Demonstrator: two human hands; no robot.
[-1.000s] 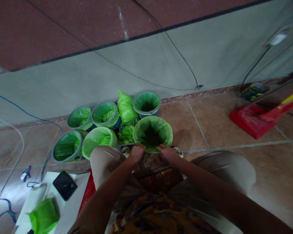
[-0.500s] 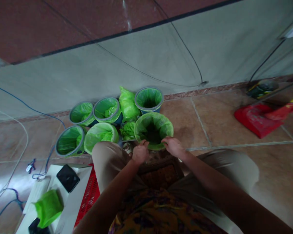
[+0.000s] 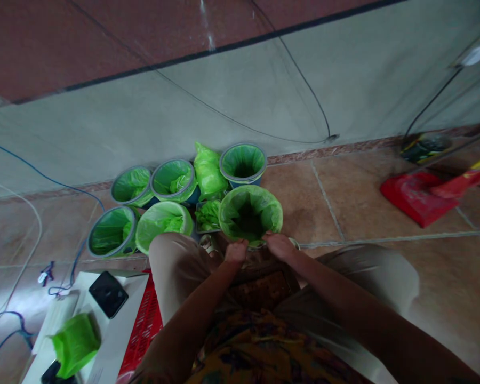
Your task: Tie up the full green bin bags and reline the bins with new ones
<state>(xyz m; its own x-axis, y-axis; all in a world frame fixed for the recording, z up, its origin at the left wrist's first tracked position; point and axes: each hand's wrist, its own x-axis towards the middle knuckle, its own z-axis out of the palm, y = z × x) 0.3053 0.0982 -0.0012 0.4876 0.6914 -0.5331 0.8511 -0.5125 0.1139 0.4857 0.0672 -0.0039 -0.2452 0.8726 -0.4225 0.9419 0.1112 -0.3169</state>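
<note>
From far away I have the bin at twelve o'clock, the fingers of my left hand pinching its green bag at its six o'clock edge, those of my right hand pinching at five, and a red dustpan at three o'clock.

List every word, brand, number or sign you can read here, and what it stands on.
None can be read.
Red plastic dustpan: pale marks, too blurred.
Dark round container with yellow markings: too blurred.
White cardboard box: any print too faint.
Round green-lined bin being held: no lettering visible.
</note>
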